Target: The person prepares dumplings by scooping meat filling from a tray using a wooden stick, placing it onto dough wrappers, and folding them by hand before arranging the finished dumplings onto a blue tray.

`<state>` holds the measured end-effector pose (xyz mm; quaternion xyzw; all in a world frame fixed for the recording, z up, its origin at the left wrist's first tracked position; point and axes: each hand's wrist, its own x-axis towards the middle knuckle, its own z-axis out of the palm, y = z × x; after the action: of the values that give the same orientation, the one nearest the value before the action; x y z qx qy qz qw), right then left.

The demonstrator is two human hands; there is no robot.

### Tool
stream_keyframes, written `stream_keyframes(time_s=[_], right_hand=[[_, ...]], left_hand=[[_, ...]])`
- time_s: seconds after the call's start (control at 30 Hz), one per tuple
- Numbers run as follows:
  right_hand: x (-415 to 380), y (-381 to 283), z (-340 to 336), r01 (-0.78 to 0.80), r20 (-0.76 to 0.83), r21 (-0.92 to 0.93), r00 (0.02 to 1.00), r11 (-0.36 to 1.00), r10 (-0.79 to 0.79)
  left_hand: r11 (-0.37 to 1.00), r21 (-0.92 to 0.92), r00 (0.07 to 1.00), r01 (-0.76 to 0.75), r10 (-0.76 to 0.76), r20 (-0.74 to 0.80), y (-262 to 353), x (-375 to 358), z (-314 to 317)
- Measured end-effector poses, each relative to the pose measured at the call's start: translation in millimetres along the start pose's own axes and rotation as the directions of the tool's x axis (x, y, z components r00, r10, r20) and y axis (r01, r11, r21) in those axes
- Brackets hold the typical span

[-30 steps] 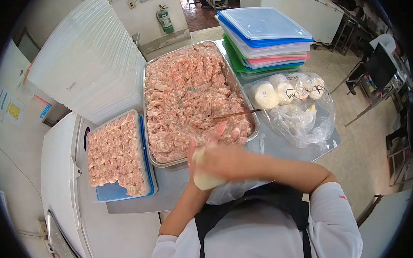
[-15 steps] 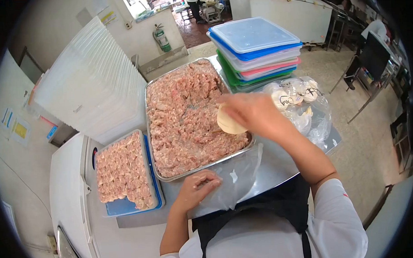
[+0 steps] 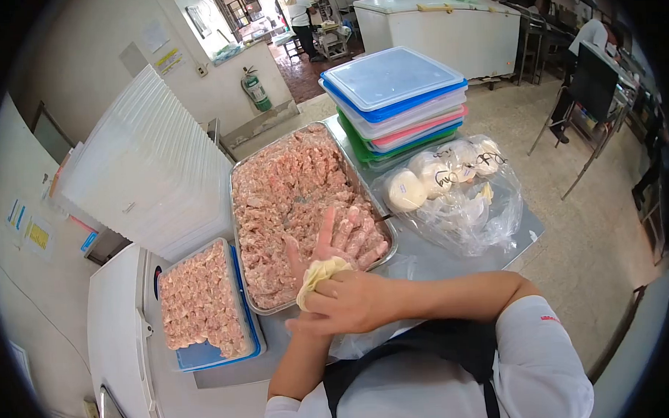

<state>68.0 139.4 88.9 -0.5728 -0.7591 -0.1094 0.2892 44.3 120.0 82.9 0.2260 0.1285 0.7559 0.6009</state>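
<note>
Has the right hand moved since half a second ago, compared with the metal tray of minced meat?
Yes. The right hand came back from above the metal tray toward the body, near the tray's front edge.

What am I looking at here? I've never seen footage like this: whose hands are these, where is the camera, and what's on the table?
There is no machine: a person works bare-handed, and the one camera sits on their head, looking forward and down, so the wide lens bends the edges. The left hand is open with fingers spread, and the right hand presses a pale yellow wrapper against its palm. On the table lie a big metal tray of minced meat, a smaller container of finished dumplings, a clear bag of dough rounds and a stack of lidded boxes.
</note>
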Motion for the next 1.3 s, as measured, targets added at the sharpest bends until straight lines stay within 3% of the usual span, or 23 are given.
stream_keyframes(time_s=[0.03, 0.07, 0.1, 0.13, 0.2, 0.27, 0.3, 0.33, 0.37, 0.4, 0.43, 0.47, 0.5, 0.57, 0.63, 0.7, 0.77, 0.83, 0.93, 1.1, 1.17, 1.23, 1.3], right_hand=[[16, 1, 9, -0.243, 0.128, 0.216, 0.967, 0.946, 0.219], [75, 42, 8, 0.231, 0.496, 0.498, 0.714, 0.836, -0.494], [108, 64, 8, 0.359, 0.443, 0.84, -0.02, 0.408, -0.896], [105, 66, 22, 0.358, 0.445, 0.839, -0.017, 0.41, -0.895], [73, 36, 44, 0.478, 0.474, 0.333, 0.66, 0.813, -0.582], [-20, -14, 56, 0.119, 0.015, -0.181, 0.993, 0.976, -0.119], [-28, -17, 71, -0.174, -0.305, -0.32, 0.95, 0.931, 0.073], [-11, 4, 60, -0.169, -0.305, -0.319, 0.95, 0.933, 0.068], [28, 46, 35, 0.532, -0.051, 0.244, 0.842, 0.811, -0.537], [64, 74, 19, 0.663, -0.205, 0.745, 0.327, 0.07, -0.922], [90, 81, 17, 0.643, -0.119, 0.743, 0.396, 0.183, -0.91], [108, 85, 16, 0.615, -0.033, 0.732, 0.463, 0.294, -0.886], [118, 91, 15, 0.615, -0.035, 0.731, 0.466, 0.295, -0.884], [131, 98, 11, 0.738, -0.167, 0.56, 0.545, 0.376, -0.821], [126, 97, -10, 0.749, -0.133, 0.524, 0.543, 0.407, -0.829], [111, 89, -16, 0.755, -0.1, 0.487, 0.548, 0.439, -0.831], [82, 78, -11, 0.899, -0.332, 0.406, 0.314, 0.166, -0.889], [57, 77, -9, 0.857, -0.3, 0.484, 0.35, 0.175, -0.887], [53, 83, -8, 0.819, -0.3, 0.555, 0.362, 0.147, -0.882], [45, 93, -4, 0.801, -0.424, 0.598, 0.334, 0.016, -0.842], [53, 101, -3, 0.524, -0.246, 0.852, 0.434, 0.02, -0.866], [68, 114, -3, 0.385, -0.199, 0.922, 0.566, 0.043, -0.8], [75, 118, -3, 0.234, -0.129, 0.971, 0.677, 0.046, -0.724]], left_hand=[[0.998, 0.064, 1.0, 0.002, -0.002, 0.0, 1, 1, -1], [0.992, 0.128, 1.0, 0.008, -0.008, -0.003, 2, 1, -2], [0.991, 0.13, 1.0, 0.009, -0.01, 0.001, 1, 0, 3], [1.0, -0.001, 0.996, 0.03, -0.03, -0.082, -2, -4, 12], [0.991, -0.131, 0.987, 0.037, -0.057, -0.152, 1, -5, 21], [0.996, -0.092, 0.992, 0.012, -0.024, -0.122, 5, -5, 24], [0.998, -0.069, 0.994, 0.001, -0.009, -0.112, 7, -7, 24], [0.999, -0.044, 0.995, -0.012, 0.007, -0.101, 10, -8, 23], [1.0, -0.02, 0.996, -0.022, 0.02, -0.09, 11, -9, 22], [0.852, -0.522, 0.995, -0.027, 0.075, 0.071, 7, -12, 0], [0.853, -0.521, 0.995, -0.025, 0.073, 0.07, 9, -16, -3], [0.961, -0.272, 0.998, -0.055, 0.048, -0.032, 14, -21, -5], [0.999, 0.001, 0.99, -0.053, 0.053, -0.132, 20, -24, -7], [0.994, 0.071, 0.997, -0.078, 0.079, -0.015, 25, -32, -11], [0.709, 0.695, 0.903, -0.122, 0.37, -0.22, 23, -34, -17], [0.867, 0.485, 0.957, -0.112, 0.225, -0.18, 21, -34, -30], [0.967, 0.248, 0.99, -0.063, 0.092, -0.107, 17, -36, -30], [0.995, -0.086, 0.971, -0.058, 0.036, -0.238, 13, -39, -20], [0.978, -0.202, 0.981, -0.06, 0.021, -0.192, 10, -40, -31], [0.987, -0.163, 0.986, -0.001, -0.026, -0.166, -1, -36, -55], [0.997, -0.082, 0.977, -0.014, -0.004, -0.215, -1, -35, -48], [0.986, 0.165, 0.85, -0.028, 0.111, -0.515, 2, -29, -21], [0.974, 0.225, 0.842, -0.032, 0.148, -0.519, 1, -28, -6]])
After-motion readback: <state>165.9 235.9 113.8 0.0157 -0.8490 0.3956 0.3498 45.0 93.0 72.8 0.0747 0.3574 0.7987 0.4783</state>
